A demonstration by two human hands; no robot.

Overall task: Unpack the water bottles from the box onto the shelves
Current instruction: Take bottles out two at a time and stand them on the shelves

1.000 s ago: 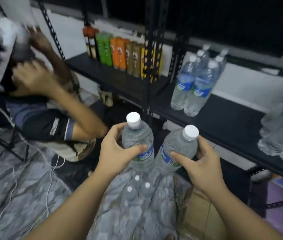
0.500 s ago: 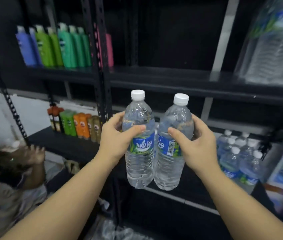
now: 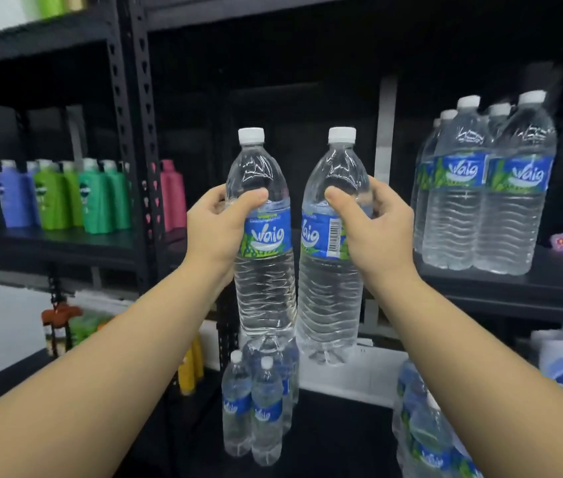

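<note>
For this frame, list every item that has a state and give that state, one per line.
Left hand: grips the left clear plastic water bottle, capped, upright, held in the air.
Right hand: grips the right clear plastic water bottle, capped, slightly tilted, held in the air.
Large water bottles on the right black shelf: standing, capped.
Small water bottles on the lower shelf: standing, capped.
Coloured shampoo bottles: standing in a row.

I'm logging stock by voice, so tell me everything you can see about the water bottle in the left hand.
The left-hand water bottle is clear ribbed plastic, full of water, with a white screw cap and a blue and green label reading Waig in white. It is held upright in the air in front of the black shelving, beside the right-hand bottle; whether the two touch is unclear. The left hand grips it just above the label, thumb across the front.
</note>
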